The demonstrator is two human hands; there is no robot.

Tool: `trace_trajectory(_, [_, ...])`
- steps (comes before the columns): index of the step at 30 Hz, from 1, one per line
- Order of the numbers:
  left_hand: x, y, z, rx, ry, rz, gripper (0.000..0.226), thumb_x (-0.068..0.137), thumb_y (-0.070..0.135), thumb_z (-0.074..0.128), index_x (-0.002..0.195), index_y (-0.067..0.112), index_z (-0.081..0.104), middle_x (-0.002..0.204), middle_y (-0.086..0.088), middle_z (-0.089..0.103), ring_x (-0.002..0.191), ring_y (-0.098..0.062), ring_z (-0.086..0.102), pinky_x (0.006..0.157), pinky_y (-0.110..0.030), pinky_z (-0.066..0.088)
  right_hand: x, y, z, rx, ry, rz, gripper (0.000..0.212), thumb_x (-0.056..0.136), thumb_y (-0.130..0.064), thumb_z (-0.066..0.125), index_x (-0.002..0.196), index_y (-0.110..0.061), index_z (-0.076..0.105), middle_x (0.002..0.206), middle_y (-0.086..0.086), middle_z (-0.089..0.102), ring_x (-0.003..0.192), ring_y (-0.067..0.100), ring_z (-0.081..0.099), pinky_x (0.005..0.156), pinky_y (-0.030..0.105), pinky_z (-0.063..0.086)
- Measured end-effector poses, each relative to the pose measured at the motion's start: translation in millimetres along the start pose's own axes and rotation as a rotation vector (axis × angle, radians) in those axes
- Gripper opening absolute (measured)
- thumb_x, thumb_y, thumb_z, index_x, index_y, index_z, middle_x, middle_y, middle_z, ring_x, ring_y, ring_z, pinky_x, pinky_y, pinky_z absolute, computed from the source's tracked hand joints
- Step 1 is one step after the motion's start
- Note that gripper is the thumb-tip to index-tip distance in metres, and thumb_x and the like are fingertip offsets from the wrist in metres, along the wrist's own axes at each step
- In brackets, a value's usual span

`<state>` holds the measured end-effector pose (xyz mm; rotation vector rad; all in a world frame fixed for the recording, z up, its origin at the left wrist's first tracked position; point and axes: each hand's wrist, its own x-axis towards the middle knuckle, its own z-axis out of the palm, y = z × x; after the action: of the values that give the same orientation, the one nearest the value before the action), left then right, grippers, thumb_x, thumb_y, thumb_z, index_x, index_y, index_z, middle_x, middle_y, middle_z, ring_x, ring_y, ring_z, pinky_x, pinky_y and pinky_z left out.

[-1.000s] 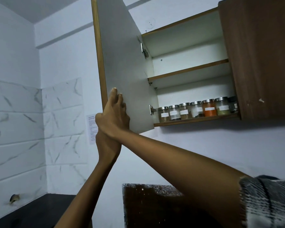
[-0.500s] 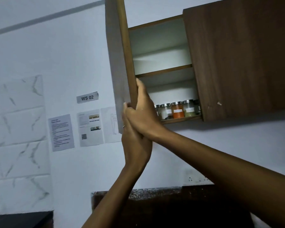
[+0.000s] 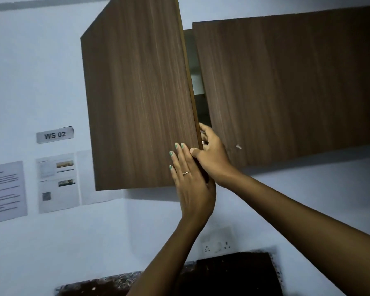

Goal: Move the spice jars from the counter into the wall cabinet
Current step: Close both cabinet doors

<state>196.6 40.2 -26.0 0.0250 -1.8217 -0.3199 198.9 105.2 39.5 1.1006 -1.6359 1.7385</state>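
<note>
The wall cabinet's left door (image 3: 137, 103) is brown wood grain and stands only a narrow gap away from the shut right door (image 3: 286, 92). My left hand (image 3: 190, 184) lies flat with straight fingers against the front of the left door near its lower free corner. My right hand (image 3: 214, 154) grips that door's free edge, fingers curled behind it and thumb on the front. The spice jars on the cabinet shelf are hidden behind the doors. Only a dark sliver of the cabinet's inside (image 3: 198, 82) shows.
A "WS 02" label (image 3: 55, 135) and printed sheets (image 3: 58, 182) hang on the white wall to the left. Below the cabinet is a wall socket (image 3: 218, 246). Under it lies the dark counter (image 3: 233, 274).
The left door has swung from wide open to almost shut, hiding the row of jars. Both hands stayed on its lower free corner and travelled right with it.
</note>
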Motion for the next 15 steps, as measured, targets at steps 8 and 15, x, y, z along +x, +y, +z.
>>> trace_trajectory(8, [15, -7, 59, 0.107, -0.011, 0.056, 0.087, 0.090, 0.038, 0.051, 0.148, 0.007, -0.006, 0.153, -0.008, -0.020, 0.141, -0.023, -0.023, 0.108, -0.026, -0.028, 24, 57, -22, -0.106, 0.016, -0.030, 0.056, 0.095, -0.007, 0.048, 0.146, -0.018, 0.027, 0.144, 0.008, 0.042, 0.130, 0.024, 0.044, 0.108, 0.039, 0.040])
trace_trajectory(15, [28, -16, 102, 0.216, -0.038, 0.097, 0.091, 0.088, 0.048, 0.048, 0.146, 0.009, -0.010, 0.154, -0.007, -0.020, 0.143, -0.023, -0.021, 0.114, -0.036, -0.018, 39, 111, -50, -0.706, -0.037, -0.268, 0.062, 0.096, -0.029, 0.045, 0.149, -0.020, 0.014, 0.151, 0.006, 0.031, 0.134, 0.023, 0.037, 0.110, 0.041, 0.034])
